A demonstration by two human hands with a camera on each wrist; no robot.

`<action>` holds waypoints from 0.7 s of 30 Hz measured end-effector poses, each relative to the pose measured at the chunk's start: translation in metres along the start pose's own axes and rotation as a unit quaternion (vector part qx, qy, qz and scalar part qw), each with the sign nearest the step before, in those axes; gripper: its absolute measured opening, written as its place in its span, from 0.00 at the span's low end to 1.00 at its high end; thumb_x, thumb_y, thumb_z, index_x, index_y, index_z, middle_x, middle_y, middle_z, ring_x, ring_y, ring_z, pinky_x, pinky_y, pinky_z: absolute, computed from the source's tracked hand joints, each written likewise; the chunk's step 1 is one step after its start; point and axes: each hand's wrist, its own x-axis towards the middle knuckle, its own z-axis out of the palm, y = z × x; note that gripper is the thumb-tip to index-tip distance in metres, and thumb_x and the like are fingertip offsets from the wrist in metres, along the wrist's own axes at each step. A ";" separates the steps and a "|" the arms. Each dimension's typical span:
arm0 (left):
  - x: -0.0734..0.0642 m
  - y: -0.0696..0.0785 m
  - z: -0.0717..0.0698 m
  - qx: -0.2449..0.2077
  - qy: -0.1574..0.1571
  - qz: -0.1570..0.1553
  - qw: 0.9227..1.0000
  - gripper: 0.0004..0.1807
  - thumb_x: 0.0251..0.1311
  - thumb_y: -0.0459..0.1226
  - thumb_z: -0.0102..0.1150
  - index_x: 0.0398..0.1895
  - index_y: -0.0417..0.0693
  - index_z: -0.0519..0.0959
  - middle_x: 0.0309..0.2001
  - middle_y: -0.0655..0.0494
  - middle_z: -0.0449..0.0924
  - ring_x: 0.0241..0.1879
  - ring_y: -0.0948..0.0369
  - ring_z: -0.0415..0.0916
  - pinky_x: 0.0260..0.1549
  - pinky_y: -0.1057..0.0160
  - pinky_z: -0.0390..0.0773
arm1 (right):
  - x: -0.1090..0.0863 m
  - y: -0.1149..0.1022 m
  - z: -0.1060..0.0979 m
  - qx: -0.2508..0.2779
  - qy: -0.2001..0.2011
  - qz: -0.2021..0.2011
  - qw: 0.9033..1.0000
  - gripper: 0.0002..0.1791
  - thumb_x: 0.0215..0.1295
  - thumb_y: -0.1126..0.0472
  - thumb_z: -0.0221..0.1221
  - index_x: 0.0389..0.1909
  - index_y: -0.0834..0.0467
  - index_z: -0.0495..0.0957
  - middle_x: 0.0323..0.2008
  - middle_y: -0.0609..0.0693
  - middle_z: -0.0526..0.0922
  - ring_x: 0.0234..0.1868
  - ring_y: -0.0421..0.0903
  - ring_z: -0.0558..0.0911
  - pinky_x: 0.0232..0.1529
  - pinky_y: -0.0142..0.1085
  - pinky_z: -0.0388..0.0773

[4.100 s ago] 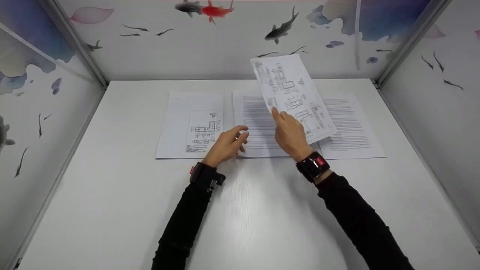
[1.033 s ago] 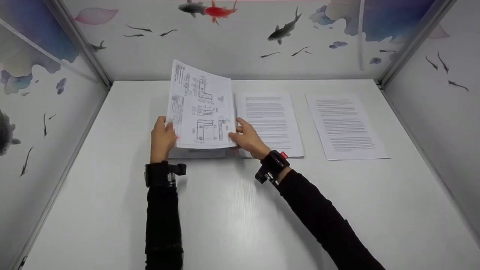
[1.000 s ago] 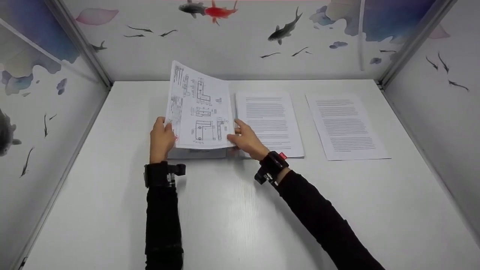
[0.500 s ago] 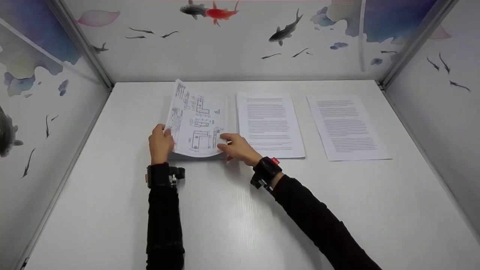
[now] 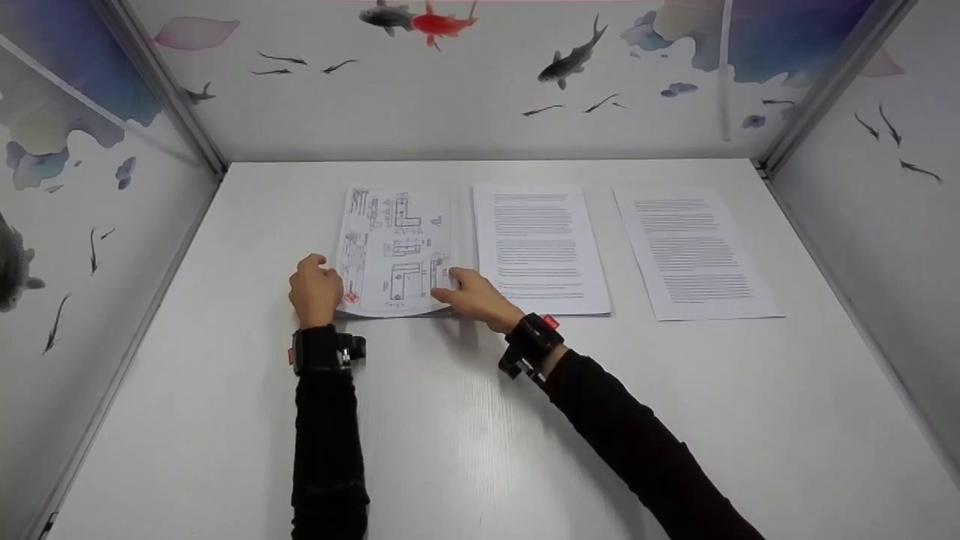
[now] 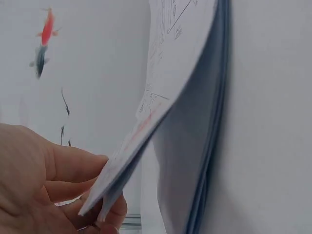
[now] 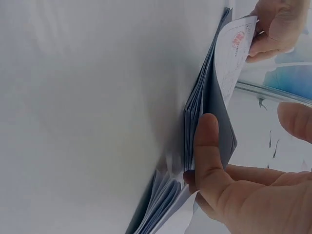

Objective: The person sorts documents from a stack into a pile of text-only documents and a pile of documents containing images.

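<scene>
Printed sheets with technical drawings (image 5: 401, 225) lie on the left paper stack, a red stamp near their lower left corner. My left hand (image 5: 315, 291) pinches their left edge, thumb on top and fingers beneath; in the left wrist view this edge of the sheets (image 6: 146, 117) bends up off the stack below. At the stack's right side is my right hand (image 5: 480, 298), fingers extended against its edge. The right wrist view shows the right thumb (image 7: 296, 119) apart from the paper, and the sheets (image 7: 233, 53) curving up toward the left hand.
A middle stack of text pages (image 5: 536, 255) lies just right of the drawings, close to my right hand. Farther right is another set of text pages (image 5: 697, 255), slightly slanted. White walls (image 5: 450, 112) with painted fish enclose the white table (image 5: 480, 435) at the back and sides.
Both hands brought the drawing sheets from the right, over the middle pages, and lowered them onto the left stack. The right hand has let go of their right edge; the left still holds on.
</scene>
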 end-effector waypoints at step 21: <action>0.001 -0.004 0.001 0.045 -0.040 -0.020 0.998 0.27 0.64 0.29 0.44 0.67 0.31 0.66 0.63 0.33 0.71 0.61 0.41 0.71 0.62 0.41 0.66 | 0.003 0.003 0.004 0.015 -0.015 0.007 1.000 0.24 0.70 0.55 0.56 0.61 0.63 0.70 0.56 0.54 0.77 0.51 0.46 0.73 0.55 0.39 0.69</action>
